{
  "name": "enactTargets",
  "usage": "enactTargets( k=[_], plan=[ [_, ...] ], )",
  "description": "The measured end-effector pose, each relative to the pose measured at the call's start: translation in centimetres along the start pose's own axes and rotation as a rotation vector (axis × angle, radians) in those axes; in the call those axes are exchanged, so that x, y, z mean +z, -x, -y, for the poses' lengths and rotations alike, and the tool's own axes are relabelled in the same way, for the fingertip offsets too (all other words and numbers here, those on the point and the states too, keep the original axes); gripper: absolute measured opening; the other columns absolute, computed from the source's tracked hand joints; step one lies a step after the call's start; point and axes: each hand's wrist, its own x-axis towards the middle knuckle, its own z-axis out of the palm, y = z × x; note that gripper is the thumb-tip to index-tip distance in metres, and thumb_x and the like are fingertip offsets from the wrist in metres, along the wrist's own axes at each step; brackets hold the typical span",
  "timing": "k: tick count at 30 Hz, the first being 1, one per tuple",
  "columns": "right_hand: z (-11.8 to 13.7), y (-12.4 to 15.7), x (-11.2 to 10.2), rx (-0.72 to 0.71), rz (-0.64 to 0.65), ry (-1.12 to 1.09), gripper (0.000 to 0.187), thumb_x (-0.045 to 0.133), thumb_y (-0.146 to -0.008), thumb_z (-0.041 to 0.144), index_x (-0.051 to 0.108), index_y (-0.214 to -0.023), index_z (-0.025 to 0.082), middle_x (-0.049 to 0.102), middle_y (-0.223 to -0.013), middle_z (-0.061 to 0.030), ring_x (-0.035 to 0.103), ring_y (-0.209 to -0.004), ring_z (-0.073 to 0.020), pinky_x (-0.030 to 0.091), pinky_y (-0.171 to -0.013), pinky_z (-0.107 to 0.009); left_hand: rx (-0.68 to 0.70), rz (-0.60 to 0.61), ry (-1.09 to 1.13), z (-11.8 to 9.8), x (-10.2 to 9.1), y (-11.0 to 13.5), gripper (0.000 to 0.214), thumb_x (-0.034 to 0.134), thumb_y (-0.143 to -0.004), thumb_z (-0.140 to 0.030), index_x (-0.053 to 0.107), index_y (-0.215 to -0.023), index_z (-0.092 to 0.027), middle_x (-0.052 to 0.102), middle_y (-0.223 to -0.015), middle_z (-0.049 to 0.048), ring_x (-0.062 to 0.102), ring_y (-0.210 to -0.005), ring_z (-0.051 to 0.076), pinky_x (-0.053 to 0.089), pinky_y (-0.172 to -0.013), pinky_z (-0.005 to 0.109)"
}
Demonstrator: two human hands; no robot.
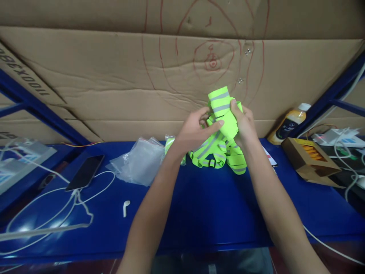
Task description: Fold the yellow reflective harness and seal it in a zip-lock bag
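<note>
Both my hands hold a bright yellow-green reflective strap with grey stripes, partly folded into a bundle, raised above the blue table. My left hand grips it from the left, the thumb lying across its front. On the right side, my right hand pinches it with the thumb near the top. Under and behind the hands lies a heap of the same striped straps, with a black buckle at its front. Some of the heap is hidden by my hands and forearms.
Clear plastic bags lie left of the heap, near a phone with white cables and a white earbud. To the right stand a bottle and an open cardboard box. Cardboard walls the back.
</note>
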Motion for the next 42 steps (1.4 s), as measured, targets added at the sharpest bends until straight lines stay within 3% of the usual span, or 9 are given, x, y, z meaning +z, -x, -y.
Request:
enactTargets(
  k=[6, 10, 14, 18, 21, 27, 31, 36, 42],
  plan=[
    [0.7, 0.3, -0.9, 0.001, 0.124, 0.13, 0.059, 0.072, -0.087, 0.08, 0.071, -0.081, 0.021, 0.068, -0.07, -0.0014, 0.068, -0.067, -0.0183, 0.055, -0.059, -0.029, -0.16, -0.01, 0.266, 0.1, 0.4, 0.9, 0.044, 0.093, -0.079, -0.047, 0.075, -0.106, -0.017, 0.08, -0.094, 0.0059, 0.075, -0.079, 0.017, 0.058, -0.069, 0.024],
    [2.3, 1.3, -0.7, -0.164, 0.08, 0.478, 0.065, 0.056, -0.098, 0.079, 0.062, -0.069, 0.022, 0.058, -0.063, -0.0012, 0.065, -0.069, -0.0198, 0.057, -0.071, -0.035, -0.195, -0.05, 0.358, 0.7, 0.9, 0.6, 0.04, 0.093, -0.078, -0.044, 0.075, -0.1, -0.016, 0.079, -0.087, 0.0055, 0.073, -0.073, 0.017, 0.059, -0.065, 0.026],
    [5.3, 3.0, -0.5, -0.497, -0.045, 0.73, 0.049, 0.055, -0.105, 0.066, 0.074, -0.107, 0.021, 0.074, -0.106, -0.0107, 0.072, -0.103, -0.028, 0.057, -0.102, -0.047, -0.176, -0.288, 0.385, 0.9, 1.3, 0.1, 0.035, 0.089, -0.082, -0.045, 0.069, -0.089, -0.017, 0.072, -0.073, 0.0011, 0.062, -0.056, 0.012, 0.05, -0.052, 0.024],
    [6.9, 4.1, -0.4, -0.661, 0.365, 0.873, 0.043, 0.066, -0.103, 0.047, 0.068, -0.139, 0.025, 0.071, -0.14, -0.0111, 0.065, -0.133, -0.0335, 0.05, -0.117, -0.052, -0.131, -0.356, 0.417, 0.1, 1.4, 0.2, 0.041, 0.093, -0.078, -0.047, 0.066, -0.087, -0.019, 0.068, -0.072, -0.0005, 0.059, -0.056, 0.012, 0.045, -0.049, 0.025],
    [6.3, 3.9, -0.2, -0.636, 0.355, 0.816, 0.034, 0.06, -0.107, 0.037, 0.07, -0.137, 0.026, 0.075, -0.138, -0.0082, 0.069, -0.13, -0.0325, 0.051, -0.117, -0.053, -0.107, -0.337, 0.387, -0.4, 1.2, 0.4, 0.042, 0.087, -0.085, -0.053, 0.061, -0.087, -0.021, 0.065, -0.072, -0.0015, 0.056, -0.054, 0.011, 0.043, -0.049, 0.026],
    [4.4, 1.7, -1.5, -0.485, -0.08, 0.401, 0.037, 0.062, -0.103, 0.061, 0.072, -0.117, 0.028, 0.078, -0.113, -0.0079, 0.074, -0.112, -0.0311, 0.061, -0.099, -0.05, 0.033, -0.304, -0.061, 0.8, -1.2, 0.3, 0.023, 0.076, -0.094, -0.04, 0.062, -0.091, -0.021, 0.064, -0.075, -0.0003, 0.061, -0.066, 0.014, 0.048, -0.062, 0.028],
    [3.0, 0.0, -2.3, -0.348, -0.039, 0.199, 0.05, 0.057, -0.1, 0.074, 0.069, -0.119, 0.028, 0.078, -0.115, -0.0105, 0.076, -0.116, -0.0327, 0.065, -0.088, -0.049, 0.212, -0.421, -0.524, -0.2, -2.2, 0.8, 0.026, 0.077, -0.09, -0.028, 0.066, -0.112, -0.021, 0.075, -0.116, 0.0094, 0.069, -0.114, 0.028, 0.054, -0.101, 0.042],
    [1.4, -0.2, -0.5, -0.19, -0.018, 0.138, 0.063, 0.054, -0.095, 0.084, 0.073, -0.102, 0.025, 0.079, -0.097, -0.0106, 0.077, -0.111, -0.0333, 0.067, -0.081, -0.047, 0.416, -0.131, -0.704, -2.5, -1.7, 1.5, 0.061, 0.077, -0.096, -0.037, 0.055, -0.152, -0.029, 0.056, -0.158, 0.0108, 0.049, -0.151, 0.034, 0.04, -0.127, 0.051],
    [1.8, 0.6, 0.1, -0.068, 0.045, 0.196, 0.069, 0.051, -0.094, 0.088, 0.067, -0.074, 0.024, 0.062, -0.062, -0.0029, 0.072, -0.071, -0.0238, 0.062, -0.065, -0.039, 0.541, -0.258, -0.793, -1.1, -2.5, 0.8, 0.022, 0.068, -0.102, -0.035, 0.075, -0.12, -0.025, 0.06, -0.154, 0.012, 0.049, -0.151, 0.034, 0.039, -0.127, 0.056]
  ],
)
